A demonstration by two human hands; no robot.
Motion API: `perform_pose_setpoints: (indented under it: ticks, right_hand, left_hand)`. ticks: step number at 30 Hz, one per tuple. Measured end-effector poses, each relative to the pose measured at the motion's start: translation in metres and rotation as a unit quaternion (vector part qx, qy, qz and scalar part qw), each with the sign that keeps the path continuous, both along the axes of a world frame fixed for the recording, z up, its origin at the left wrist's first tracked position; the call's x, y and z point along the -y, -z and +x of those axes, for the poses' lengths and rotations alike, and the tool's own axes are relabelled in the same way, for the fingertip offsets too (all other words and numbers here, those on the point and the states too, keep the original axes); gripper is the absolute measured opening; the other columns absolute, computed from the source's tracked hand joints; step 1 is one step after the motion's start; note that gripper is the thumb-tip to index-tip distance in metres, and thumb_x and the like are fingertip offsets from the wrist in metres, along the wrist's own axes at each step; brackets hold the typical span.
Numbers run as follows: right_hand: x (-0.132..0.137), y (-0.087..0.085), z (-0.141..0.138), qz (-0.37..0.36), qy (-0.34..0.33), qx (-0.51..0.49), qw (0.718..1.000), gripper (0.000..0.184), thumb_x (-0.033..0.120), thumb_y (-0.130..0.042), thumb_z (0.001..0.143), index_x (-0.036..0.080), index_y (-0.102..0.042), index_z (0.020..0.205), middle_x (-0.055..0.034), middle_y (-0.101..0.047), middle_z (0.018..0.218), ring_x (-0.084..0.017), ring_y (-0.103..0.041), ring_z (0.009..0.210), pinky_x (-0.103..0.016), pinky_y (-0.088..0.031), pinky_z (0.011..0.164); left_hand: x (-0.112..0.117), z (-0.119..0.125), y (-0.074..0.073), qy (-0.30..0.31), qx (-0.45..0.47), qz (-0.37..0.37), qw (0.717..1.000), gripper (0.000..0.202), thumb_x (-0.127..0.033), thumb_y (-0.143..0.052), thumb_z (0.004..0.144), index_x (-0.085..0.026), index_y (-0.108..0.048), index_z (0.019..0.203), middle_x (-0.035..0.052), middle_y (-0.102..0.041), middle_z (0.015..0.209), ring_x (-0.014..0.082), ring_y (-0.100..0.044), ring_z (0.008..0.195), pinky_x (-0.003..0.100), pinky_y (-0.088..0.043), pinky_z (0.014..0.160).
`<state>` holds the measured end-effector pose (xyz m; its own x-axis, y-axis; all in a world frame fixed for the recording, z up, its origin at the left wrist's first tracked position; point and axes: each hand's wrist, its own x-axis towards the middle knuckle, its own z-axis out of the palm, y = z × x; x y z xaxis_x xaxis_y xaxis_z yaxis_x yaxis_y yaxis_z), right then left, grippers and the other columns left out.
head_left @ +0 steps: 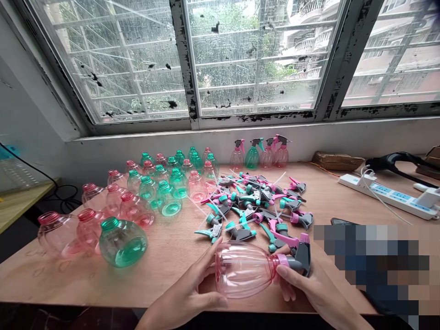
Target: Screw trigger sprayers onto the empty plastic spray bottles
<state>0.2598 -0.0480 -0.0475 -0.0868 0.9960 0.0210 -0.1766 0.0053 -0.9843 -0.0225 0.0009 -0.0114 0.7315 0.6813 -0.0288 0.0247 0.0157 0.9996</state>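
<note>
A clear pink spray bottle (pixel 244 270) lies on its side between my hands, just above the table's front edge. My left hand (pixel 202 279) is wrapped round the bottle's base. With my right hand (pixel 295 279) I grip the pink collar of the grey and pink spray head (pixel 301 256) at the bottle's neck. Beyond my hands lies a heap of loose spray heads (pixel 254 197) in grey, pink and teal, some with white tubes. To the left stand several open pink and green bottles, the nearest a green bottle (pixel 123 243).
Several bottles with spray heads on, including a green one (pixel 252 156), stand by the window wall. A white power strip (pixel 388 195) with plugs lies at the right. Nearby are a dark phone (pixel 343 222) and a brown wrapped block (pixel 337 161).
</note>
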Motion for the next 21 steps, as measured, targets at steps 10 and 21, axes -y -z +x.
perform_pose_setpoints:
  ticks: [10, 21]
  right_hand:
    - [-0.0007, 0.0018, 0.0012, 0.001, -0.005, -0.013, 1.0, 0.034, 0.048, -0.074, 0.086, 0.017, -0.063, 0.095, 0.0033, -0.067, 0.059, -0.011, -0.056, 0.046, -0.023, -0.043, 0.046]
    - [-0.0023, 0.0007, 0.0003, -0.009, 0.005, -0.027, 1.0, 0.035, 0.048, -0.073, 0.087, 0.018, -0.061, 0.098, 0.0047, -0.067, 0.059, -0.01, -0.056, 0.045, -0.022, -0.043, 0.046]
  left_hand:
    - [-0.0025, -0.0015, 0.002, 0.009, 0.014, -0.017, 1.0, 0.108, -0.023, -0.082, 0.08, -0.044, -0.008, 0.155, 0.001, -0.02, 0.169, 0.0316, -0.028, 0.152, 0.049, -0.023, 0.125]
    - [0.0005, -0.0026, 0.007, 0.002, -0.001, 0.01, 1.0, 0.083, -0.025, -0.063, 0.097, -0.045, -0.008, 0.155, 0.0022, -0.025, 0.168, 0.0271, -0.034, 0.15, 0.047, -0.03, 0.124]
